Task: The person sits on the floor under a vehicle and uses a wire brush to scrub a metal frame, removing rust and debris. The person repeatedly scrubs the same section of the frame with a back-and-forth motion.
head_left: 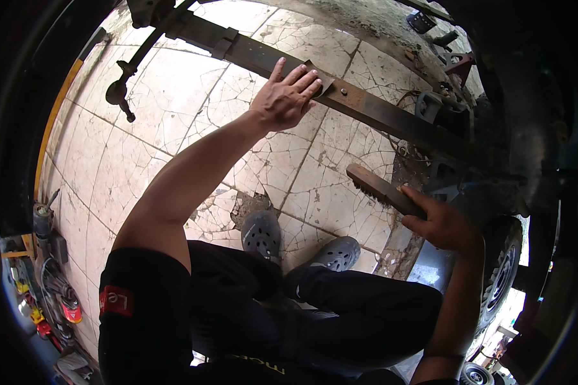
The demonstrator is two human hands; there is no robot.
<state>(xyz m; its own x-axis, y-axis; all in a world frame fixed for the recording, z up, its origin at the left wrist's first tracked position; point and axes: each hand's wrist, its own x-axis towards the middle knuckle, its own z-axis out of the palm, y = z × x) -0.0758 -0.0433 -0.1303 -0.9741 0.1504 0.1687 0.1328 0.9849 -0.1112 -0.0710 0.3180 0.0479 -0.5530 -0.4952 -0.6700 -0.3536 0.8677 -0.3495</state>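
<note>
Left hand (282,102) splayed at beam (258,56) edge; right hand (448,221) clamped on brush (380,187), floor (270,163) between.

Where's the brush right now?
In the head view, the brush is right of the middle, gripped in the right hand. In the picture it sits below the long metal bar.

Bare left arm (192,176) in from lower left, short black fabric sleeve (144,333) on upper arm, elbow bent, forearm angled up and rightward. Left hand (285,102) palm down, fingers extended and slightly spread, back of hand up. Bare right forearm (457,308) rises near-vertical from lower right; wrist bent leftward. Right hand (448,223) lower than left, fingers curled in a grip, thumb pointing left.
</note>
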